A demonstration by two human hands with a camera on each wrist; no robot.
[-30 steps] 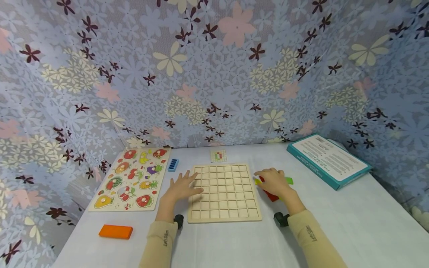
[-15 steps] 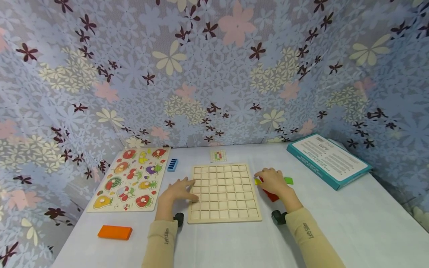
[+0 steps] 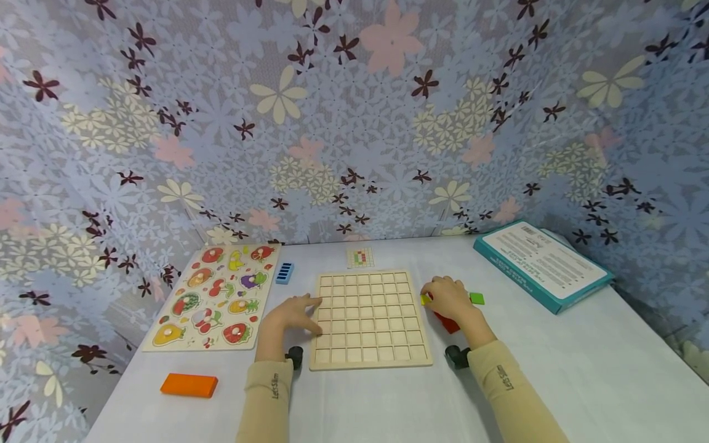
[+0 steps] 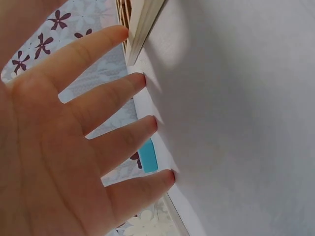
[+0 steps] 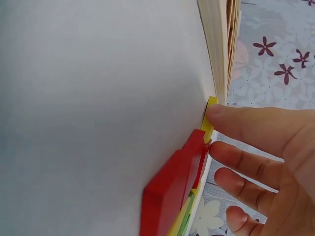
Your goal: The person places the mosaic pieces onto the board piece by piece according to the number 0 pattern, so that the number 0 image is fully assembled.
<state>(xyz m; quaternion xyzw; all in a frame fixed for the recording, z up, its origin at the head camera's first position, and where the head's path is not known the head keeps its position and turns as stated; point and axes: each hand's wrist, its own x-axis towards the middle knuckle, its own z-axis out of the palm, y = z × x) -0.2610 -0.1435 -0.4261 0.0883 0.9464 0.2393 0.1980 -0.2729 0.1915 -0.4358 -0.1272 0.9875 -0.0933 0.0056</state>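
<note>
My left hand [image 3: 285, 315] is at the left edge of a wooden grid board [image 3: 370, 320], its fingertips right at the rim. In the left wrist view its fingers [image 4: 106, 101] are spread and nearly straight, with nothing in the palm. My right hand [image 3: 450, 298] is over coloured pieces beside the board's right edge. In the right wrist view the thumb touches a yellow piece [image 5: 211, 104], while the loosely bent fingers [image 5: 229, 153] are beside the red pieces [image 5: 170, 184]. Part of this pile is hidden under the hand. A green piece [image 3: 477, 298] shows just beyond it.
A fruit puzzle board [image 3: 216, 301] lies at the left, with an orange block [image 3: 189, 385] in front of it. Behind are a small blue piece [image 3: 285, 273] and a patterned card [image 3: 360, 258]. A teal box [image 3: 545, 267] lies at the back right.
My left hand has drawn back a little from over the grid to its left edge. My right hand stays over the coloured pieces, its wrist shifted slightly left.
</note>
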